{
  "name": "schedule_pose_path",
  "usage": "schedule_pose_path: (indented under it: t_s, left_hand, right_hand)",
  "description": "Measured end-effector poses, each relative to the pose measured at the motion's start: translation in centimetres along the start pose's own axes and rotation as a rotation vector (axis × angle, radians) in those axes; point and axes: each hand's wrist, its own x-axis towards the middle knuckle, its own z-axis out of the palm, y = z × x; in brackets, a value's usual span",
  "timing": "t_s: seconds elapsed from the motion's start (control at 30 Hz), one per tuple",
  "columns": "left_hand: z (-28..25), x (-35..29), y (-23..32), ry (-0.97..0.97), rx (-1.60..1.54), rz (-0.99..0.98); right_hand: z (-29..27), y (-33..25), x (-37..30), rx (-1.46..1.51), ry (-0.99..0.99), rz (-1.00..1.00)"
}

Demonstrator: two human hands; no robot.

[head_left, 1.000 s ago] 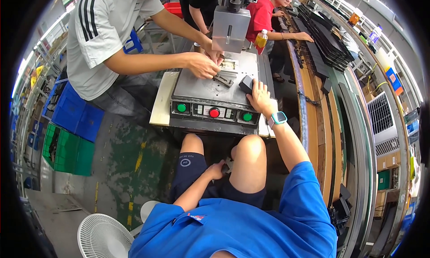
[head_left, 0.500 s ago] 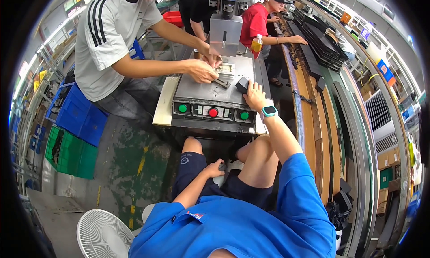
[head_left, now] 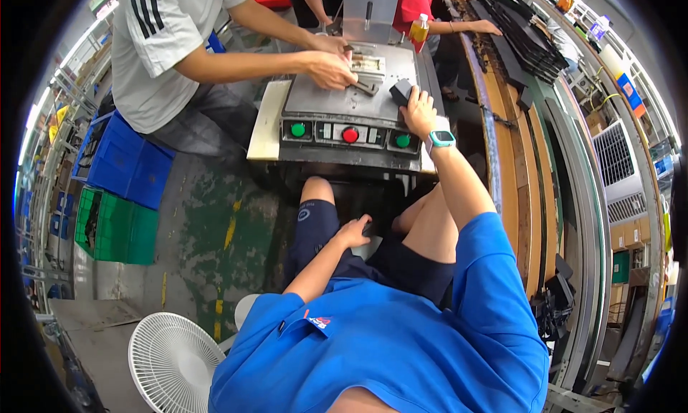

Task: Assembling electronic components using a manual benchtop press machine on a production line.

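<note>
My right hand (head_left: 420, 113), with a light-green watch on its wrist, holds a small black block (head_left: 402, 92) at the right side of the grey machine table (head_left: 315, 101). Its fingers are closed over the block's near end. My left hand (head_left: 354, 232) lies in my lap with curled fingers; a small dark thing shows at them, too small to name. On the machine table, left of the block, sits a metal fixture (head_left: 369, 64) with a pale recess. A co-worker's hands (head_left: 331, 70) are beside it, the nearer one gripping a flat metal bar (head_left: 364, 88).
Above the fixture hangs a metal press head (head_left: 370, 15). The table's front has two green buttons (head_left: 297, 130) and a red button (head_left: 350, 134). A drink bottle (head_left: 418, 30) stands behind. Blue and green bins (head_left: 123, 227) are on the left, a white fan (head_left: 175, 363) lower left, a conveyor (head_left: 527, 198) right.
My view has tilted down, so the machine sits higher in the picture. The co-worker's hands have moved apart, the farther one now left of the fixture. My right hand stays at the black block.
</note>
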Motion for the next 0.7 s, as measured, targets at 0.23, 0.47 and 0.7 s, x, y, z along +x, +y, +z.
schedule_pose_path:
  t_s: [0.23,0.47,0.7]
  left_hand:
    - [-0.7,-0.6,3.3,-0.074,0.092,-0.063]
    - [-0.7,0.4,0.5,-0.074,-0.018,-0.054]
    - [-1.2,-0.6,0.3,-0.066,-0.093,-0.099]
  right_hand:
    - [0.2,0.6,-0.1,-0.032,0.039,-0.024]
    - [-0.2,0.3,0.4,-0.032,0.011,-0.045]
    - [-1.0,0.0,-0.4,-0.026,-0.011,-0.037]
